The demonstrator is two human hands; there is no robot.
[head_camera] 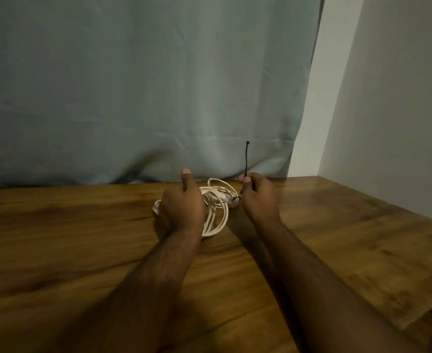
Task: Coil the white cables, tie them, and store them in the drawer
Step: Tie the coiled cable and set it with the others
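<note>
A coil of white cable (218,212) lies on the wooden table (82,250) near its far edge. My left hand (182,207) grips the coil's left side, thumb pointing up, and hides part of the loops. My right hand (257,193) pinches a thin black cable tie (246,157) that sticks straight up above the fingers. The tie's lower end runs down to the coil's right side, where a small dark loop shows. No drawer is in view.
A grey-green curtain (133,85) hangs behind the table's far edge. A white wall (388,98) stands at the right. The table's right edge (413,319) drops off at the lower right.
</note>
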